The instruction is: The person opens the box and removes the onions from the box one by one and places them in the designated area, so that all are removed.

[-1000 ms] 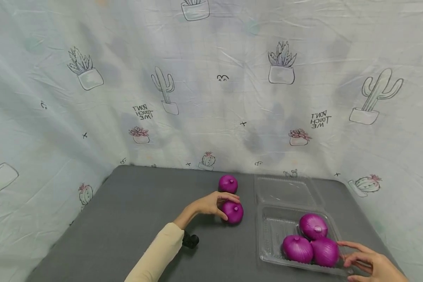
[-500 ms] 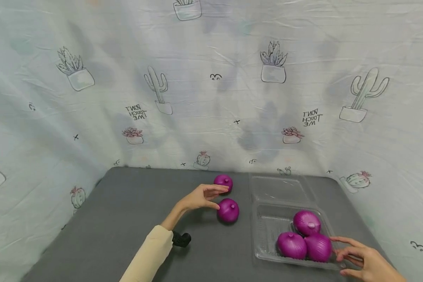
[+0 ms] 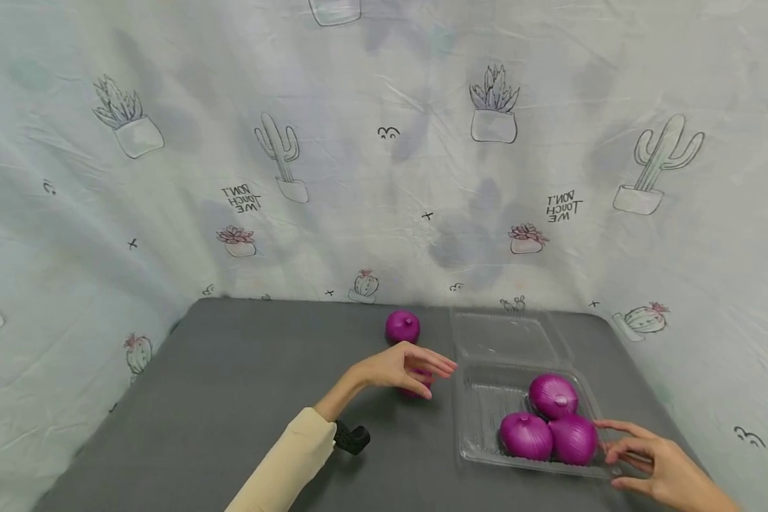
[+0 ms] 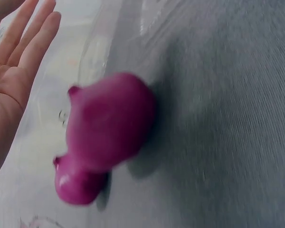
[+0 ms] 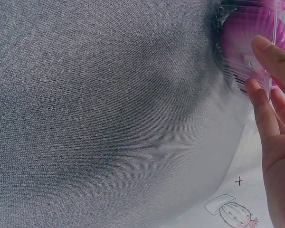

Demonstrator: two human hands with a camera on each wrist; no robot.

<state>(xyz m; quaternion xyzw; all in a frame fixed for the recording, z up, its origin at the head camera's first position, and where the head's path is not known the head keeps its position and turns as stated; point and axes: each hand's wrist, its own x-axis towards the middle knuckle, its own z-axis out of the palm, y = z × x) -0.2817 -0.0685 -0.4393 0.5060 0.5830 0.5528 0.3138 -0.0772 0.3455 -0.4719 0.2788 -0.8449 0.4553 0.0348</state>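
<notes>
Over by the clear tray (image 3: 486,405) (three onions (image 3: 526,436) inside), the right hand (image 3: 656,462) sits at its edge, fingers loose. Further back, the left hand (image 3: 400,368) has slid rightward, thumb and fingers apart, so the nearer loose onion (image 4: 111,123) stays on the table (image 3: 262,370), another onion (image 3: 402,326) behind, lid (image 3: 505,338) flopped open.

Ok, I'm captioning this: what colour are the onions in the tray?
All three onions are purple; the head view shows it best.

An open clear container (image 3: 486,398) holds three purple onions (image 3: 526,436); two onions (image 3: 402,327) lie outside.
</notes>
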